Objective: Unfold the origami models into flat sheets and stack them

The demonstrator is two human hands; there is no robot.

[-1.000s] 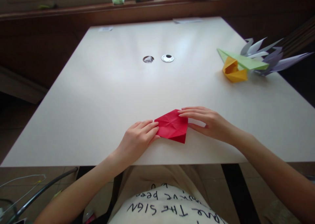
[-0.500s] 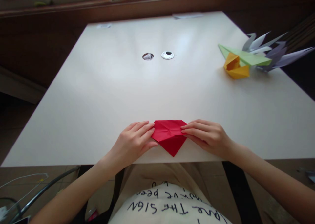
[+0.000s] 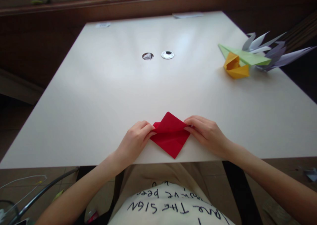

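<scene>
A folded sheet of red origami paper (image 3: 170,129) lies near the front edge of the white table. One of its flaps stands up to a point at the back, and another point aims toward me. My left hand (image 3: 136,137) pinches the paper's left corner between thumb and fingers. At the right corner, my right hand (image 3: 205,129) pinches it the same way. A crease runs across the paper between the two hands. The fingertips partly cover both side corners.
On the right of the white table (image 3: 94,96) stand a yellow folded paper piece (image 3: 236,68), a light green one (image 3: 250,57), a white paper crane (image 3: 257,43) and a purple one (image 3: 277,55). Two round cable holes, one with a metal cover (image 3: 167,54), lie farther back.
A flap of the red paper has been lifted and now points away from me, where a flat edge was before. Both hands have gone from fingers lying along it to pinching its corners.
</scene>
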